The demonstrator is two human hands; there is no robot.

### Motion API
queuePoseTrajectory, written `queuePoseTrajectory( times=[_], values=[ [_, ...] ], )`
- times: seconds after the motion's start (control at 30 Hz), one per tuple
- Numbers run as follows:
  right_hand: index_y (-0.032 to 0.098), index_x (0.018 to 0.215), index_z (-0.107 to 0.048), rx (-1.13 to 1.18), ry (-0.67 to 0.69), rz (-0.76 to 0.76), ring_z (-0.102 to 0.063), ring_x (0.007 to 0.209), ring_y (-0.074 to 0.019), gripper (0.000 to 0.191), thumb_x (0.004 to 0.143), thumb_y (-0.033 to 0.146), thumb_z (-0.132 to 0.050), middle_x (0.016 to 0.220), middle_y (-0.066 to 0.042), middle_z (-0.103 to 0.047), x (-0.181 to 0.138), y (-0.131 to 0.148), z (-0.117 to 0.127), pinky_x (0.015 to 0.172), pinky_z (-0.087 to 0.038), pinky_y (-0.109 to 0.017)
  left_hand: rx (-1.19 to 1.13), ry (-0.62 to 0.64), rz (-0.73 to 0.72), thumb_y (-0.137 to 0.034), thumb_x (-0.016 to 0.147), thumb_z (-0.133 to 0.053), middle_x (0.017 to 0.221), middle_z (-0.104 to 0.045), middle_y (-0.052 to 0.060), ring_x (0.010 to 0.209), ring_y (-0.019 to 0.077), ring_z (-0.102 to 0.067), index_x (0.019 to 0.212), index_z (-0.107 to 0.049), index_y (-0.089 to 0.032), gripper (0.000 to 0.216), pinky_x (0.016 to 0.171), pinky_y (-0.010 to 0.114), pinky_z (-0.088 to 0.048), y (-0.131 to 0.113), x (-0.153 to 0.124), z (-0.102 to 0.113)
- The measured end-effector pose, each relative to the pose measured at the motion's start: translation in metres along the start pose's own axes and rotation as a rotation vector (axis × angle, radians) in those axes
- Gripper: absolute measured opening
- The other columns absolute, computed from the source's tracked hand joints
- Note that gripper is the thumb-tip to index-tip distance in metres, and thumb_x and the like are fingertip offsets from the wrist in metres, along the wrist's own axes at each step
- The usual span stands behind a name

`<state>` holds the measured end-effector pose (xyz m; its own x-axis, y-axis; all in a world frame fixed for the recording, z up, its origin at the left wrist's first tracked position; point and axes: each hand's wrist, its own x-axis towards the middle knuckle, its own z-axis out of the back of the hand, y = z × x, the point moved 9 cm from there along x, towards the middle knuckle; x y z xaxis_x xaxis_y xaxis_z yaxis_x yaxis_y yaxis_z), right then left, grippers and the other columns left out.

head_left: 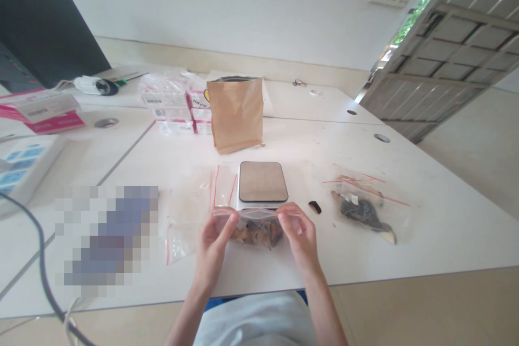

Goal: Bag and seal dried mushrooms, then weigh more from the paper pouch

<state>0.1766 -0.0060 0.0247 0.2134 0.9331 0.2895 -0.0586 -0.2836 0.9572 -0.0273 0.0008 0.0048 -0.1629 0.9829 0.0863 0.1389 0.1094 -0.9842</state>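
My left hand (214, 235) and right hand (299, 233) pinch a plastic bag (258, 214) by its top edge, brown pieces (259, 234) inside sitting between and below my grip.

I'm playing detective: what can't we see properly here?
All in the head view:
Inside the paper bag: hidden by its front.
Front of the scale: behind the held plastic bag.
Bluish thing at left: blurred into squares.
Monitor: cut off by left edge.
White label at right: too small to read.
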Motion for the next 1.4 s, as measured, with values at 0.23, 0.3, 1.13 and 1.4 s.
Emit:
queuePoseTrajectory(
  times=[0.23,0.3,1.13,1.4],
  values=[
    [0.019,0.076,-0.069,-0.037,-0.050,0.024,-0.060,0.077,-0.0157,0.012,0.082,0.029,-0.064,0.076,-0.003,-0.065,0.000,-0.003,0.005,0.073,-0.048,-0.028,0.086,-0.053,-0.020,-0.037,0.080,-0.066,0.084,-0.064,0.003,0.083,0.0150,-0.059,0.078,-0.066,-0.019,0.018,0.075,0.023,-0.046,0.001,-0.001,0.008],
    [0.020,0.076,-0.069,-0.042,-0.052,0.030,-0.060,0.076,-0.0154,0.013,0.083,0.029,-0.064,0.076,-0.003,-0.065,-0.001,-0.003,0.005,0.071,-0.048,-0.027,0.090,-0.056,-0.022,-0.038,0.080,-0.065,0.083,-0.063,0.003,0.081,0.0156,-0.058,0.081,-0.065,-0.018,0.020,0.074,0.024,-0.046,0.001,-0.001,0.009],
    [0.022,0.070,-0.069,0.071,0.099,0.003,-0.062,0.075,-0.0149,0.008,0.076,0.027,-0.070,0.076,-0.002,-0.066,-0.004,0.002,-0.009,0.070,-0.048,-0.027,0.126,0.073,-0.118,-0.034,0.079,-0.067,0.077,-0.065,0.004,0.079,0.0151,-0.061,0.070,-0.069,-0.018,0.019,0.073,0.024,-0.048,-0.010,-0.002,-0.004],
    [0.023,0.074,-0.072,0.143,0.167,-0.069,-0.062,0.082,-0.0165,0.010,0.076,0.033,-0.070,0.080,-0.003,-0.068,-0.002,-0.005,-0.013,0.075,-0.048,-0.028,0.053,0.209,-0.067,-0.038,0.082,-0.063,0.084,-0.063,0.004,0.079,0.0145,-0.060,0.079,-0.068,-0.018,0.020,0.070,0.023,-0.047,-0.005,-0.004,-0.012]
  ],
)
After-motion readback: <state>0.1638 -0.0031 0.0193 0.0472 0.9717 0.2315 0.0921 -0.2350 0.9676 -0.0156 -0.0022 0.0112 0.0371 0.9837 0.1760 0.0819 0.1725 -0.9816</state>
